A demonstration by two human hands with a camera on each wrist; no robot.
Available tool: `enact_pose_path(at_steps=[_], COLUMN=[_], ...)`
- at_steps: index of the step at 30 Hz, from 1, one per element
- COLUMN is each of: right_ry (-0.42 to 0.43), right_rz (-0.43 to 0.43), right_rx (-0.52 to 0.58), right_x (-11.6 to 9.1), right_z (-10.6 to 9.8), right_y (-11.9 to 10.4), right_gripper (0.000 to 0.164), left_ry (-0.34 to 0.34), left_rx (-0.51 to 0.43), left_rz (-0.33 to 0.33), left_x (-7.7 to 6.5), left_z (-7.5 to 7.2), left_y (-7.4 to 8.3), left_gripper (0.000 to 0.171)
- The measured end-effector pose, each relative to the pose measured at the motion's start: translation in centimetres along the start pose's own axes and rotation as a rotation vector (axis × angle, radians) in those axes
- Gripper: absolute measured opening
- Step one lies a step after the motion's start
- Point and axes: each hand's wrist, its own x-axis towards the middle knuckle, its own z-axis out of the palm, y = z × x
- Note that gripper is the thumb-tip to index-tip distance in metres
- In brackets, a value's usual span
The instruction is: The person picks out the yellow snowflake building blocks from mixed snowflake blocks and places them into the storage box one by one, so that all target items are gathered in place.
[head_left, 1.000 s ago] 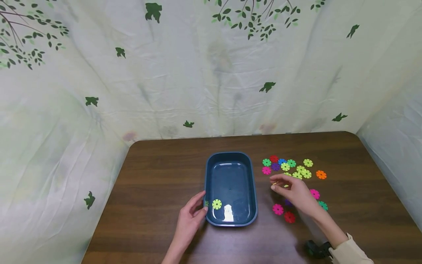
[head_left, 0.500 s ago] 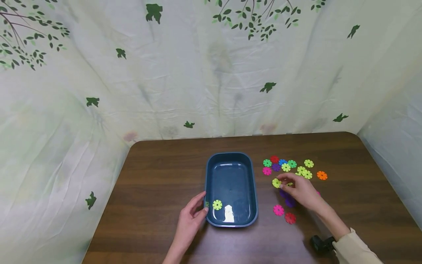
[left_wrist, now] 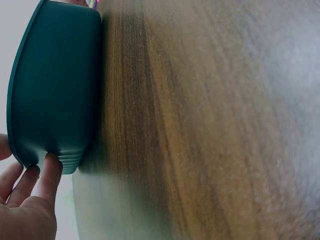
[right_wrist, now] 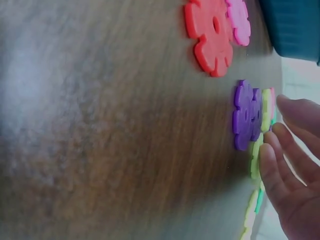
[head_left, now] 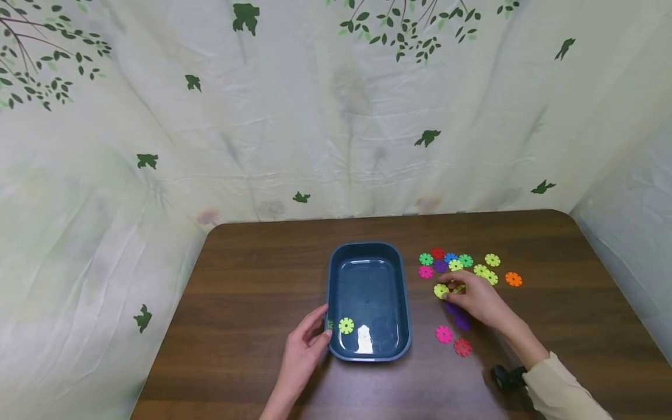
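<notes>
My left hand (head_left: 303, 344) holds the left rim of the blue plastic tray (head_left: 329, 274). In the left wrist view its fingers (left_wrist: 49, 175) touch the tray's outer wall. A yellow-green flower-shaped disc (head_left: 346, 325) lies inside the tray. Over the loose discs to the right is my right hand (head_left: 479, 299), thumb and index finger apart at the edge of another yellow-green disc (head_left: 440, 291). That disc lies flat on the table. Beneath the hand a further yellow-green disc (head_left: 459, 288) is partly hidden. Two overlapping purple discs (right_wrist: 243, 115) lie close by the fingers in the right wrist view.
Several coloured discs, among them a green one (head_left: 426, 259) and an orange one (head_left: 513, 279), spread across the right of the brown table (head_left: 252, 280). A pink disc (head_left: 443, 334) and a red disc (head_left: 462, 347) lie nearer. Behind the table hangs a leaf-patterned cloth (head_left: 336, 146).
The right hand has shifted slightly right, then its fingertips have moved a little left to the yellow-green disc, which now lies in plain view. The left hand and tray have stayed put.
</notes>
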Motion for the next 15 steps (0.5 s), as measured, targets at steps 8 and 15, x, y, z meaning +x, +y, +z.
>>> enact_pose_path(at_steps=[8, 15], right_ry=[-0.023, -0.048], right_rz=[-0.012, -0.027], right_rx=[-0.043, -0.065], right_x=[0.52, 0.73], right_z=[0.28, 0.20], right_y=[0.53, 0.34], right_gripper=[0.030, 0.030], left_ry=[0.002, 0.002], left_rx=[0.001, -0.001], left_rz=[0.005, 0.015], left_x=[0.05, 0.05], left_z=[0.05, 0.05], left_y=[-0.09, -0.29], left_gripper=[0.049, 0.049])
